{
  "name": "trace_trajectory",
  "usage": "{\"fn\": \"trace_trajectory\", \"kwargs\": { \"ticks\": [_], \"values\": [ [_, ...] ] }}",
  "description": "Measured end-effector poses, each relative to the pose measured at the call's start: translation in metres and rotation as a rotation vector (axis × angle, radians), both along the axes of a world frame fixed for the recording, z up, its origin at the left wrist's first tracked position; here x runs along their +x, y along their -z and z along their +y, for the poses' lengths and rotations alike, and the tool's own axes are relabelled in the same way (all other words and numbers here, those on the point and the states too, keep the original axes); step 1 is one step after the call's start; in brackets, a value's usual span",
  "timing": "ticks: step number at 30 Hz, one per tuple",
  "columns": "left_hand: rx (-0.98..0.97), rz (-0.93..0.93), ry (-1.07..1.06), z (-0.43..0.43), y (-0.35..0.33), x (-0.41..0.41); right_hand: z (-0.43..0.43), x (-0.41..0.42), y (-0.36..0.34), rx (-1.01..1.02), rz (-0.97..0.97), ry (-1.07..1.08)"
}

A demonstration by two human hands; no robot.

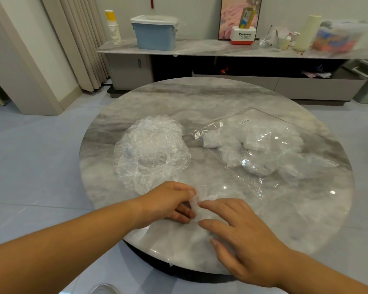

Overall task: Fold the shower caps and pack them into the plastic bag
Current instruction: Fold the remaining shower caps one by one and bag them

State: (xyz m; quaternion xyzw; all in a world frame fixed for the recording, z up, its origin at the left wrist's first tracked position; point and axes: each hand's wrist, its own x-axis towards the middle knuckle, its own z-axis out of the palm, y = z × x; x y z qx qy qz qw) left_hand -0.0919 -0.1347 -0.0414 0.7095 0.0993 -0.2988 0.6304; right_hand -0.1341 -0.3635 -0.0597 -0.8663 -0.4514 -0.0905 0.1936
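Round marble table [200,96], seen from above. At the near edge a clear shower cap [195,207] lies spread flat; the left hand [168,202] pinches a bunched fold of it between thumb and curled fingers; the right hand [242,232] rests on it with fingers straight and spread, gripping nothing. Beyond the left hand lies a loose pile of shower caps [151,151]; to its right, apart from it, a plastic bag [261,143] lies flat with folded caps inside; behind the table, a sideboard [200,49] carries a blue box [155,35].
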Motion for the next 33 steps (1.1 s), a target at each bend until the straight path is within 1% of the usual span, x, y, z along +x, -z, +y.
{"fn": "trace_trajectory", "kwargs": {
  "ticks": [2, 7, 11, 15, 18, 20, 23, 25, 28, 29, 30, 33],
  "values": [
    [0.004, -0.002, 0.029, -0.003, -0.002, 0.002, -0.001, -0.002, 0.002, -0.039, 0.002, -0.017],
    [0.03, -0.02, 0.065, -0.007, -0.006, 0.004, -0.007, 0.0, 0.008, -0.048, 0.036, 0.01],
    [0.017, -0.009, 0.092, -0.006, -0.004, 0.007, -0.004, 0.001, 0.002, -0.178, 0.002, -0.063],
    [0.037, -0.014, 0.101, -0.01, -0.008, 0.006, -0.001, 0.002, 0.006, -0.285, -0.045, 0.052],
    [0.051, -0.006, 0.085, -0.012, -0.01, 0.007, -0.003, 0.0, 0.011, -0.268, -0.097, 0.178],
    [0.083, -0.015, 0.093, -0.012, -0.011, 0.008, -0.003, -0.005, 0.015, -0.247, -0.109, 0.22],
    [0.161, -0.048, 0.12, -0.015, -0.011, 0.013, -0.005, -0.012, 0.025, -0.21, -0.067, 0.225],
    [0.253, -0.123, 0.111, -0.019, -0.01, 0.018, -0.009, -0.013, 0.029, -0.181, -0.018, 0.208],
    [0.531, -0.341, 0.128, -0.025, -0.009, 0.031, -0.014, -0.011, 0.028, -0.125, 0.06, 0.19],
    [0.601, -0.378, 0.159, -0.029, -0.01, 0.034, -0.016, -0.011, 0.028, -0.103, 0.081, 0.181],
    [0.642, -0.38, 0.2, -0.033, -0.011, 0.037, -0.017, -0.01, 0.027, -0.086, 0.105, 0.166],
    [0.689, -0.302, 0.303, -0.045, -0.015, 0.043, -0.024, -0.007, 0.022, -0.066, 0.192, 0.111]
  ]
}}
